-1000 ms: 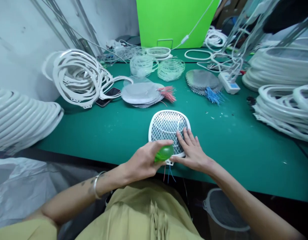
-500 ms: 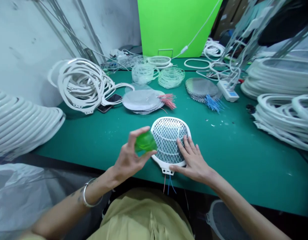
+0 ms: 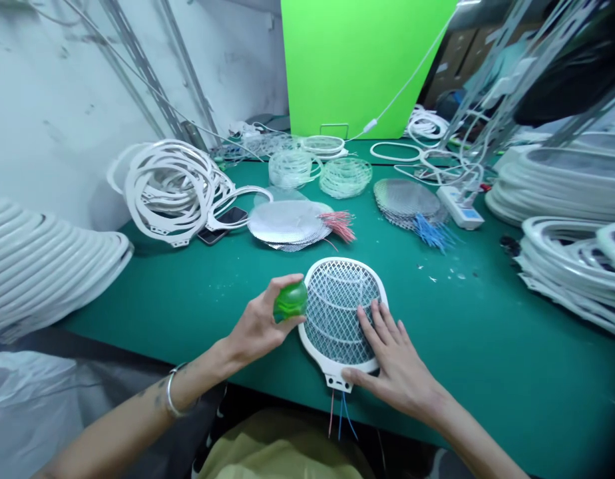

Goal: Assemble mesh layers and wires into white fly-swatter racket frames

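While left fingers (image 3: pixel 286 280) clasp part-hidden green object (image 3: pixel 290 303) | splayed right fingers (image 3: pixel 372 330) cover mesh (image 3: pixel 335 316)

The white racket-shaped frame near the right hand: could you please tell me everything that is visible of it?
The racket-shaped frame has a rounded, white, plastic-looking rim and a pale diamond-pattern mesh, with curved lines across it. A tab with holes faces the person; one reddish wire and two blue wires extend from there. It lies on the green table. The right hand rests spread on its right side. The left hand holds a green object beside the left rim; contact there is unclear.
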Demonstrator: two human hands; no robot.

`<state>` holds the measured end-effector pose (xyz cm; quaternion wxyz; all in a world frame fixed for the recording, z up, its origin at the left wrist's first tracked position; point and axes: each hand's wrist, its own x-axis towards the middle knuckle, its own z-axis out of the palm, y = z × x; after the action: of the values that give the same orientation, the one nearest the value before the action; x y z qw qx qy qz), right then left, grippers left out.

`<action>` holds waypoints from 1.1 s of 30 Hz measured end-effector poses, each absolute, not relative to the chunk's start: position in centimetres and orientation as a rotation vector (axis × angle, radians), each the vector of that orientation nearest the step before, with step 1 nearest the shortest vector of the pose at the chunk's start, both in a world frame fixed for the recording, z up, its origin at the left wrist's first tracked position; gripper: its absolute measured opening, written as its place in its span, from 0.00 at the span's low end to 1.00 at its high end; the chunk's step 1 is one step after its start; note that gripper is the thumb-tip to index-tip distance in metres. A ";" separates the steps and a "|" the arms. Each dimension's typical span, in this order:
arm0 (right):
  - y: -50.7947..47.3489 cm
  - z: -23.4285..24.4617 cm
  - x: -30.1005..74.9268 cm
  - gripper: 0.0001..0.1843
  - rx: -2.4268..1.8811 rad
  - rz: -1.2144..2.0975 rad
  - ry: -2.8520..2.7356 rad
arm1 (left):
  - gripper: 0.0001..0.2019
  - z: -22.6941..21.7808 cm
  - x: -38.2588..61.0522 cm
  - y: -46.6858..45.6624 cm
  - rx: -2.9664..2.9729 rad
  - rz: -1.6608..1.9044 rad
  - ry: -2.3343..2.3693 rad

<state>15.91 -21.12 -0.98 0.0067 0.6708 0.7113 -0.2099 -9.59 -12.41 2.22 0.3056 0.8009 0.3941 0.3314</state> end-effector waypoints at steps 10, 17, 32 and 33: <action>-21.1 -1.0 15.8 0.55 2.120 -0.696 2.220 | 0.34 2.2 -7.8 -7.9 1.982 0.923 1.024; -21.1 -0.5 15.8 0.56 2.096 -0.784 2.118 | 0.33 1.0 -6.0 -4.6 2.017 0.953 1.042; -20.5 1.5 15.6 0.58 2.074 -1.007 2.001 | 0.33 1.0 0.4 -0.8 2.071 0.835 0.769; -20.4 1.7 15.6 0.58 2.071 -1.026 1.994 | 0.33 1.0 1.1 -0.8 2.056 0.887 0.742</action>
<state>15.58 -20.41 1.66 0.0445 0.6778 0.6526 -0.3358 1.11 -0.75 1.01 0.3814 0.8057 0.2909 0.3474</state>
